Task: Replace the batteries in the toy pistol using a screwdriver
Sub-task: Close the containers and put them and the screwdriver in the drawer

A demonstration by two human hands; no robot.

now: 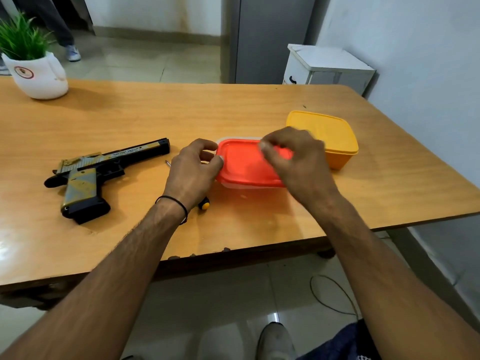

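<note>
My left hand (193,172) steadies the red-lidded container (246,165) while my right hand (293,157), fingers curled, works at its lid; I should peel from one corner. The toy pistol (101,172) lies untouched at left on the surface (155,113).

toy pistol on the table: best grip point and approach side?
Take the toy pistol by its handle, coming from above on the near side. It lies flat on the table, handle pointing toward the person and barrel running away to the right, so the handle is the widest free part. Both hands are at the red box.
</note>
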